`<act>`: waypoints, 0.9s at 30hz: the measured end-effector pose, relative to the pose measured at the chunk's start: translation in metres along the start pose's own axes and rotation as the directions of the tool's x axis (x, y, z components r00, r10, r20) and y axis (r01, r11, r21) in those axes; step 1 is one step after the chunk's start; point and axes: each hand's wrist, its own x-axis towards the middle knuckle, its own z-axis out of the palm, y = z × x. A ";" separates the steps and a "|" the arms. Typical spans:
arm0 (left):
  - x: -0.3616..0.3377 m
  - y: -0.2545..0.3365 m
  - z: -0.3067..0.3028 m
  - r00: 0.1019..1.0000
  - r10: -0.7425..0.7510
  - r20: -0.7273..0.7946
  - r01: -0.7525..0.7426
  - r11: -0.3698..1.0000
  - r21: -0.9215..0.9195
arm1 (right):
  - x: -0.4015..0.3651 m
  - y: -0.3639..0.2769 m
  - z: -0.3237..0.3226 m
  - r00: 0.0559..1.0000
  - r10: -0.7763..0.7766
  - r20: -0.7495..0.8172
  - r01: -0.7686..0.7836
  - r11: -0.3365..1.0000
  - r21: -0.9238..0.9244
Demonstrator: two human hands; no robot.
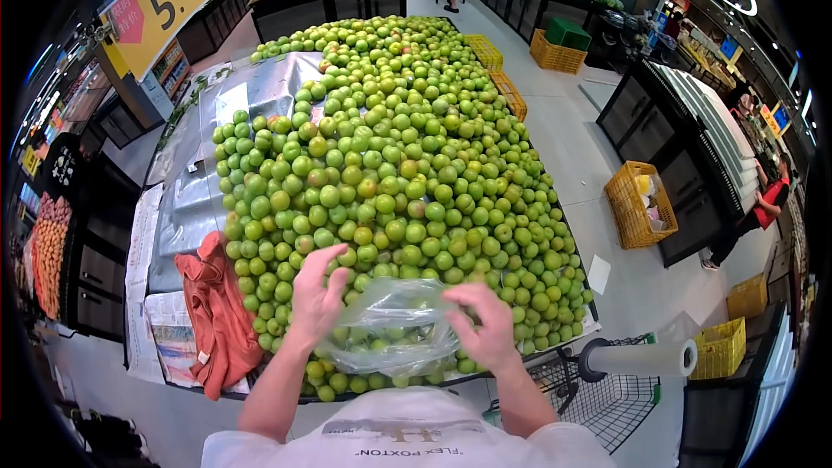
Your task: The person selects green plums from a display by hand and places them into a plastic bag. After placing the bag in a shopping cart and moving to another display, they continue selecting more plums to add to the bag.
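A clear plastic produce bag (394,354) spreads in front of me, low over a large heap of round green plums (381,134). My right hand (484,322) pinches the bag's upper right edge between thumb and fingers. At the bag's left side is my left hand (317,299), its index finger and thumb apart and stretched towards the heap. Plums show through the thin film of the bag. To the left of my forearm a crumpled orange-red cloth (217,312) lies on the display's edge.
A yellow price sign (165,4) stands at upper left. Silvery sheeting (186,217) covers the display's left side. A shopping cart (607,399) and a roll of plastic bags (641,358) are at lower right. Yellow crates (640,208) stand along the right aisle, near a person in red (767,204).
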 end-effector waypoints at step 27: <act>-0.048 0.050 -0.016 0.915 -0.294 0.275 0.400 0.588 -0.703 | -0.017 0.024 0.066 0.777 0.117 0.619 0.207 0.881 -0.426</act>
